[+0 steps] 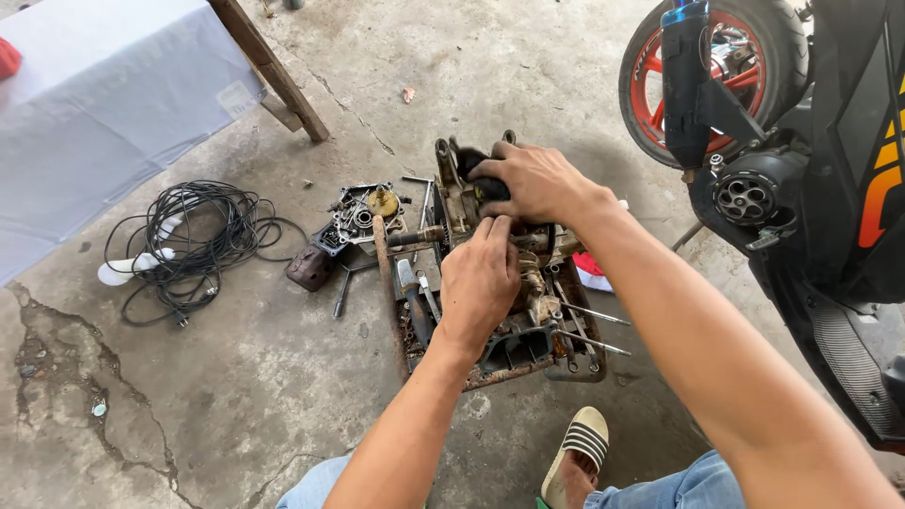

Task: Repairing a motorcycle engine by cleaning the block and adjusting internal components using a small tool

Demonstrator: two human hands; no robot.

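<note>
A greasy engine block stands on a rusty metal tray on the concrete floor. My right hand grips the top of the block over a dark part. Lower down, my left hand presses its fingers against the block's side. Long studs stick out of the block to the right. A detached engine cover with a brass gear lies just left of the tray.
A coil of black cable lies to the left. A white cloth on a wooden frame fills the top left. A black motorcycle with a red wheel stands at the right. My sandalled foot is near the tray.
</note>
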